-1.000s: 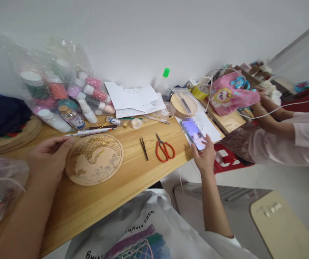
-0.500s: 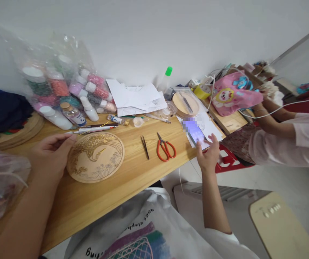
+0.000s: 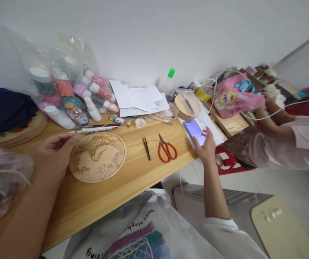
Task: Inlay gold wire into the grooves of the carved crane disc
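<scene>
On the table, tweezers, scissors, bottles, left grip pinching yellow strand, right grip apart at phone

"What does the left edge cut?"
"The dark cloth and, lower left, a plastic bag."
"The phone, right of centre?"
"The right hand covers part of its lower end; the screen is blurred."
"The left hand?"
"Whether it holds anything is too small to tell."
</scene>
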Motion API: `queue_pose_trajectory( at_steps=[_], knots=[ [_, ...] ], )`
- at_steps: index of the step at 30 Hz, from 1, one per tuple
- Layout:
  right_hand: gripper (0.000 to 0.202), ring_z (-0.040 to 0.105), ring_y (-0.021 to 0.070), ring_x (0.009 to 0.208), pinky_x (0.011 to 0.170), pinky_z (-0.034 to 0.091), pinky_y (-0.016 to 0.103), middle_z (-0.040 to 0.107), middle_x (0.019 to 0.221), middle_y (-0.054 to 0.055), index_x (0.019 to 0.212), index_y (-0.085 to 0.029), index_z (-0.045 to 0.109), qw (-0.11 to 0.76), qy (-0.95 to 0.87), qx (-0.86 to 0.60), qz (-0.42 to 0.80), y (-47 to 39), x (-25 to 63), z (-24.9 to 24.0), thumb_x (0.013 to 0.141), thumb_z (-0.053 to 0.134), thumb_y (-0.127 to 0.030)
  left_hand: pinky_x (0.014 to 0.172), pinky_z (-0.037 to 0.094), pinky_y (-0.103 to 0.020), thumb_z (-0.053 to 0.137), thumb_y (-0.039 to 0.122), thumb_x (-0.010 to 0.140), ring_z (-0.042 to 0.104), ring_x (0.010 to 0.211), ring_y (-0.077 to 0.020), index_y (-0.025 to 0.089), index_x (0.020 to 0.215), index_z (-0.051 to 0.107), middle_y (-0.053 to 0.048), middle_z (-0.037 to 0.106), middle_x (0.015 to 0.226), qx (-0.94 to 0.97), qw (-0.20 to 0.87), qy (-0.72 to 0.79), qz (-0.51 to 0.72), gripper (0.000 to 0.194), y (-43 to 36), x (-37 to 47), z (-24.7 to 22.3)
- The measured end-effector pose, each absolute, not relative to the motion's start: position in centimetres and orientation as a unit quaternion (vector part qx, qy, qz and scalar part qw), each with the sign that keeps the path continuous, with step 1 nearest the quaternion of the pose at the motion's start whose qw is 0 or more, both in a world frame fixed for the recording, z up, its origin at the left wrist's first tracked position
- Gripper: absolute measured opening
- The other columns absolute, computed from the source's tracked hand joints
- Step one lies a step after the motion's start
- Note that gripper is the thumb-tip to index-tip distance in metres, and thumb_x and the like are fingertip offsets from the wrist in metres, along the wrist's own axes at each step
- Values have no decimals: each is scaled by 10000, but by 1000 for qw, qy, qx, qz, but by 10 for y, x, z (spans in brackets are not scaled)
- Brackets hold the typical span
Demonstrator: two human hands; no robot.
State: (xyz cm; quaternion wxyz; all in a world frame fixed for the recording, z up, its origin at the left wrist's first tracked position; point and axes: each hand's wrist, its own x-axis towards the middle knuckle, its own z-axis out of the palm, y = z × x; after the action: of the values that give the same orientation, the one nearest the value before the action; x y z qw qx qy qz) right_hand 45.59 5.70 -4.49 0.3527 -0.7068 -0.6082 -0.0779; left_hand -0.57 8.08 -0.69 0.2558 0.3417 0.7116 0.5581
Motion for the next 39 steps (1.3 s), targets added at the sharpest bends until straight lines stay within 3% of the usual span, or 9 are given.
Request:
queue_pose_trajectory(
  at_steps=[9, 20, 25, 28, 30, 33, 36, 39],
  knots=[
    [682, 710, 291, 951, 902, 531, 555, 644, 1217, 183, 1414, -179, 397, 348, -625, -696, -58, 54, 448, -42, 853, 575, -524, 485, 412, -163, 748, 381, 514, 525, 530, -67, 132, 760, 756, 14, 652, 601, 340, 259, 709, 561, 351, 84, -10, -16],
    [697, 675, 340, 999, 861, 522, 585, 626, 1202, 230, 1372, -132, 429, 347, -607, -712, -57, 58, 451, -39, 819, 582, -527, 488, 403, -184, 725, 470, 464, 507, 528, -78, 146, 734, 738, 12, 640, 591, 351, 256, 707, 558, 421, 84, -9, -14],
    [495, 672, 268, 923, 834, 548, 504, 645, 1148, 156, 1328, -191, 465, 360, -639, -678, -56, 64, 398, -19, 892, 528, -417, 533, 442, -216, 700, 497, 510, 536, 558, -100, 168, 734, 731, 0, 666, 639, 384, 243, 706, 543, 399, 83, -8, -18],
    [348, 651, 235, 994, 889, 534, 438, 656, 1158, 121, 1290, -224, 505, 372, -753, -542, -37, 71, 326, 8, 964, 495, -347, 577, 471, -253, 691, 500, 553, 578, 600, -132, 185, 744, 736, -14, 694, 689, 424, 228, 704, 522, 371, 81, -10, -21],
    [306, 606, 231, 1123, 933, 509, 401, 645, 1222, 125, 1268, -200, 539, 338, -839, -426, -13, 77, 270, 25, 1008, 426, -317, 637, 494, -282, 688, 498, 584, 610, 655, -155, 197, 753, 740, -21, 714, 738, 458, 211, 698, 509, 349, 80, -12, -22],
    [333, 593, 227, 1079, 902, 476, 378, 671, 1150, 92, 1171, -192, 619, 242, -916, -319, -9, 89, 197, 35, 1044, 349, -341, 744, 515, -320, 674, 498, 620, 645, 745, -184, 213, 746, 734, -25, 731, 794, 508, 193, 675, 498, 317, 77, -15, -23],
    [287, 585, 217, 1085, 924, 442, 357, 687, 1162, 70, 1184, -187, 624, 196, -932, -306, -13, 101, 158, 25, 1026, 385, -213, 743, 524, -328, 660, 464, 642, 648, 734, -190, 224, 750, 729, -17, 731, 786, 543, 189, 655, 491, 273, 74, -16, -22],
    [311, 605, 190, 1073, 929, 436, 323, 722, 1106, 51, 1230, -192, 617, 168, -936, -310, 15, 108, 153, 10, 1039, 371, -205, 763, 529, -336, 665, 434, 688, 660, 751, -199, 236, 773, 733, -15, 732, 798, 569, 167, 644, 484, 225, 70, -13, -21]
  ],
)
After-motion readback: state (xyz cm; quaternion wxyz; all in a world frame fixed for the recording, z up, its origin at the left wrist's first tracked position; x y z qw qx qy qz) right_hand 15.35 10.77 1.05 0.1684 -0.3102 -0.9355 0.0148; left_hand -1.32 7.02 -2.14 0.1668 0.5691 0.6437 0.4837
